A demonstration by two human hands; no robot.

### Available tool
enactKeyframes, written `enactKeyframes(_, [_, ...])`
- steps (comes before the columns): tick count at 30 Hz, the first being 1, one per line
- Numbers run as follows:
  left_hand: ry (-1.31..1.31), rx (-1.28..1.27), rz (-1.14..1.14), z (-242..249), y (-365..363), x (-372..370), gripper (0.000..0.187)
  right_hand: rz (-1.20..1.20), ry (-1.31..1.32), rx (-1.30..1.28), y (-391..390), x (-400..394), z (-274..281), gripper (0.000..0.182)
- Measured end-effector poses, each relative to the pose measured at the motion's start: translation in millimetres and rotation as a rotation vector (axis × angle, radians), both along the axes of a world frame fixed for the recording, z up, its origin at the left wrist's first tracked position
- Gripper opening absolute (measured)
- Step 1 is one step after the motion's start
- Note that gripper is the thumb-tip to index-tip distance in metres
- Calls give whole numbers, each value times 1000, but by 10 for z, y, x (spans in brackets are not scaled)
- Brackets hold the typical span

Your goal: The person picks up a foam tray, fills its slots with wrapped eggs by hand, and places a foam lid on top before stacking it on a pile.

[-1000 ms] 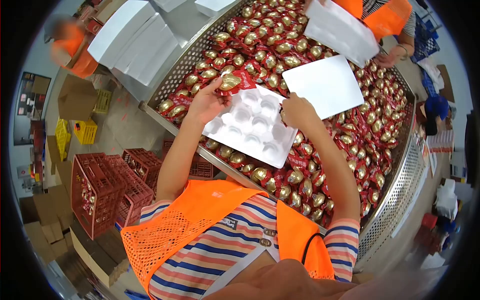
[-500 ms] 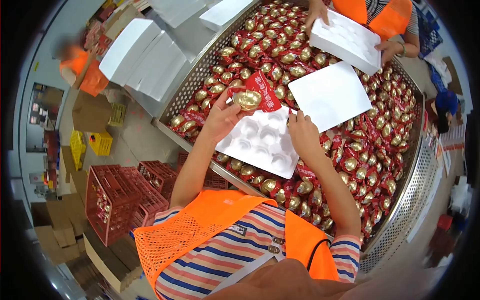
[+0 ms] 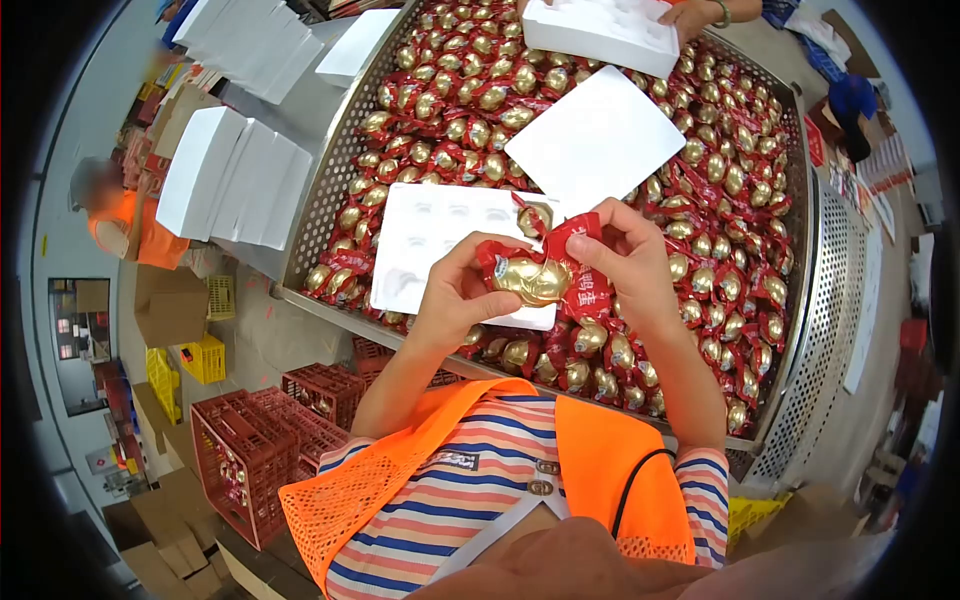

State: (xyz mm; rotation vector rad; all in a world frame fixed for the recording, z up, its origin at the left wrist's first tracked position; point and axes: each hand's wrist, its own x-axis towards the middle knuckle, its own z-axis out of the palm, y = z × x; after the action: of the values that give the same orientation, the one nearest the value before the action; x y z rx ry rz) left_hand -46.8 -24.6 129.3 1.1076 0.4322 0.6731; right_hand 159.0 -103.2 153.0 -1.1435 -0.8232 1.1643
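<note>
Both hands hold one egg-shaped pack [image 3: 532, 280], gold with red wrapper ends, above a white foam tray. My left hand [image 3: 458, 290] grips its gold body from the left, thumb below. On the right, my right hand [image 3: 632, 262] pinches the flat red wrapper end, which bears white print. The foam tray [image 3: 395, 215] has round hollows and lies on the heap, partly hidden by my hands. Another gold pack [image 3: 535, 218] sits at the tray's far right corner. Beyond it lies a flat white foam sheet [image 3: 600, 135].
A perforated metal table [image 3: 318, 215] holds a heap of gold-and-red packs [image 3: 735, 180]. Across it, a co-worker's hand [image 3: 690, 18] holds another foam tray [image 3: 600, 38]. White foam stacks [image 3: 235, 180] stand at left. Red crates [image 3: 245, 450] are on the floor.
My right hand has left the tray's corner and now grips the red wrapper end of the pack in my left hand. A pack now shows at that corner. The view has shifted.
</note>
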Motion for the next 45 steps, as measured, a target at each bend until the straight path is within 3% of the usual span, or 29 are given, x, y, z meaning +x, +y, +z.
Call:
enactKeyframes(7, [-104, -158, -25, 8, -132, 67, 53, -160, 152, 80, -167, -109, 81, 14])
enactKeyframes(11, [-125, -141, -1, 2, -119, 25, 49, -108, 123, 60, -146, -107, 45, 9])
enactKeyframes(13, [33, 30, 143, -33, 84, -191, 44, 21, 35, -31, -126, 57, 38, 10])
enactKeyframes(16, [297, 124, 429, 8, 719, -552, 32, -146, -13, -20, -169, 204, -143, 14])
enactKeyframes(19, [538, 159, 443, -95, 1187, -806, 32, -102, 16, -95, -234, 223, -284, 13])
enactKeyframes(23, [764, 466, 322, -808, 1543, -949, 42, -1, -30, -148, -288, 179, -339, 13])
enactKeyframes(25, [906, 537, 242, -832, 1644, -908, 42, 17, -45, -135, -337, 194, -391, 12])
enactKeyframes(28, [1224, 887, 72, -599, 1658, -731, 42, 18, -64, -162, -424, 256, -435, 12])
enactKeyframes(32, [1301, 1121, 39, -761, 1686, -562, 46, 6, -102, -189, -492, 307, -493, 12])
enactKeyframes(35, [1332, 781, -204, -366, 1745, -506, 54, -16, -94, -160, -549, 368, -521, 12])
enactKeyframes(36, [1184, 403, -132, -385, 1790, -586, 49, -20, -96, -161, -585, 415, -526, 12])
enactKeyframes(40, [1166, 829, -71, -503, 1817, -743, 40, -49, -130, -226, -685, 542, -561, 12])
enactKeyframes(45, [1237, 1144, -90, -660, 1703, -649, 36, 50, -312, -295, -812, 652, -654, 15])
